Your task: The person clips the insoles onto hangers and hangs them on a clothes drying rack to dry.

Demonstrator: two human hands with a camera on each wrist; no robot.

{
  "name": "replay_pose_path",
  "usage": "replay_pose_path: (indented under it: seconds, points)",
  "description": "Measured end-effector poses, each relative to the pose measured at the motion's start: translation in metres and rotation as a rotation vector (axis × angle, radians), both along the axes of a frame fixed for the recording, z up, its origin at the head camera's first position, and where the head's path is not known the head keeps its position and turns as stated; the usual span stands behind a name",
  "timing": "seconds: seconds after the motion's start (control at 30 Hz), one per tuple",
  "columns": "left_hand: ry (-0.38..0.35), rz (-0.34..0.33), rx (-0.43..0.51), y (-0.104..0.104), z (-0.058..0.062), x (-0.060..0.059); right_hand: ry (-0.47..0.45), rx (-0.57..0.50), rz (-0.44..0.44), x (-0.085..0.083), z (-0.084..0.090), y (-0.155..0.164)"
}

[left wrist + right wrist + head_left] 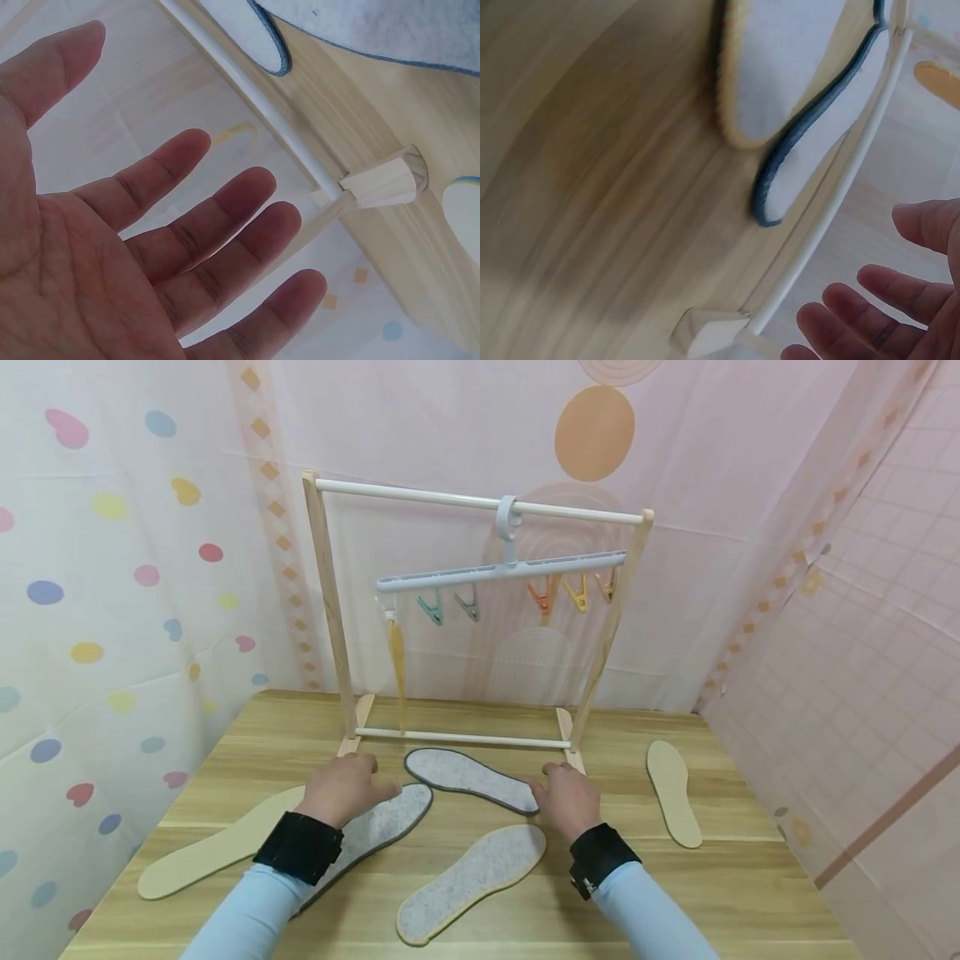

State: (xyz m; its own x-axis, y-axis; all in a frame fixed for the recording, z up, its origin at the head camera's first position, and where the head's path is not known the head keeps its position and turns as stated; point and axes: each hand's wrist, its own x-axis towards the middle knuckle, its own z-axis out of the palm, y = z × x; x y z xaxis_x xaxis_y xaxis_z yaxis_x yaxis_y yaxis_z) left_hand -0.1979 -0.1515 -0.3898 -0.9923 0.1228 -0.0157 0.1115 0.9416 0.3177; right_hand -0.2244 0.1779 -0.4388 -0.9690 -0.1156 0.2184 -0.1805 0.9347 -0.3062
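My left hand (345,789) hovers over a grey felt insole (386,821) with dark edging, partly covering it in the head view. Its fingers are spread and hold nothing in the left wrist view. At the right end of a second dark-edged grey insole (468,777) is my right hand (567,797), fingers loosely bent around nothing. Between my forearms lies a grey insole with yellow edging (472,881). A plain beige insole (217,852) lies to the left, partly behind my left hand, and a smaller beige insole (673,793) lies at the far right.
Behind the insoles stands a wooden rack (330,610) with white rods. A pale blue hanger (450,577) hangs tilted from its top rod (405,493), bearing several coloured clips. From the leftmost clip (389,612) a thin yellow piece (397,664) hangs edge-on. Patterned curtains (150,635) surround the table.
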Motion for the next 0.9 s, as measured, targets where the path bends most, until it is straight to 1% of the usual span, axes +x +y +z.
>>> replay_pose_path:
  seconds: [0.2,0.47,0.7,0.9]
  points:
    - [-0.003,0.000,-0.004,0.002,-0.003,0.002,-0.031,0.030,-0.033,-0.001,-0.001,0.014]
    - [-0.013,-0.016,-0.010,0.004,-0.005,0.006,-0.028,0.058,-0.054,-0.002,-0.005,0.034]
    - [-0.034,-0.002,-0.003,0.006,-0.007,0.006,-0.010,0.069,-0.064,-0.001,-0.007,0.048]
    - [-0.043,0.004,0.002,0.008,-0.008,0.007,-0.038,0.081,-0.070,-0.001,-0.009,0.060]
